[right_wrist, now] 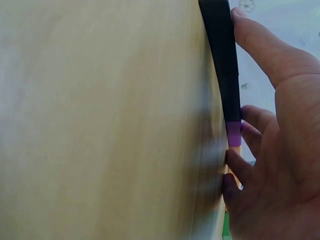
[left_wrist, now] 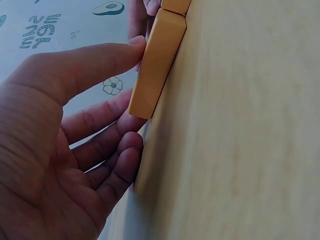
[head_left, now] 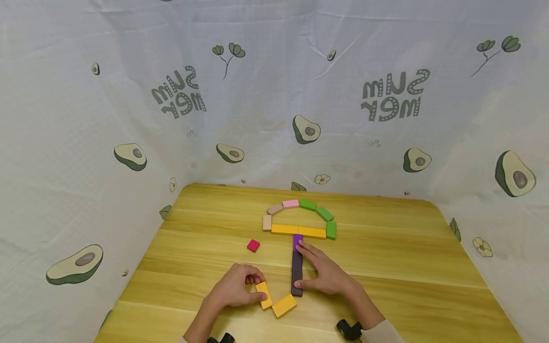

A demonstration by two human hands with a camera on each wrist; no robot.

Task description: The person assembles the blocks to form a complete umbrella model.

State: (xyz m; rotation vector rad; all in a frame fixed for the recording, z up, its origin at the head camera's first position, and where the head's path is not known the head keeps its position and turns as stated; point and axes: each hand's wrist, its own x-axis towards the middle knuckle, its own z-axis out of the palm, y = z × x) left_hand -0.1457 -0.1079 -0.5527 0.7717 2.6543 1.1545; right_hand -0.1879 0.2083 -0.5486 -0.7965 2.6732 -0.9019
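My left hand (head_left: 236,287) pinches a yellow block (head_left: 264,295) between thumb and fingers. In the left wrist view this yellow block (left_wrist: 159,65) lies against the wood, its far end at another yellow block (head_left: 284,306). My right hand (head_left: 328,274) rests along a straight column, its fingers spread and fairly straight. Its thumb touches the nearest dark block (head_left: 297,281), and its fingertips touch the purple block (head_left: 298,240) at the column's far end. Between them lies another dark block (head_left: 297,261). The right wrist view shows the dark blocks (right_wrist: 224,60) beside the thumb.
Beyond the column, two long yellow blocks (head_left: 284,229) form a crossbar. Over it curves an arch of beige blocks (head_left: 267,222), a pink block (head_left: 290,204) and green blocks (head_left: 324,213). A small red block (head_left: 253,246) lies left of the column. Printed curtains (head_left: 266,95) surround the wooden table (head_left: 386,247).
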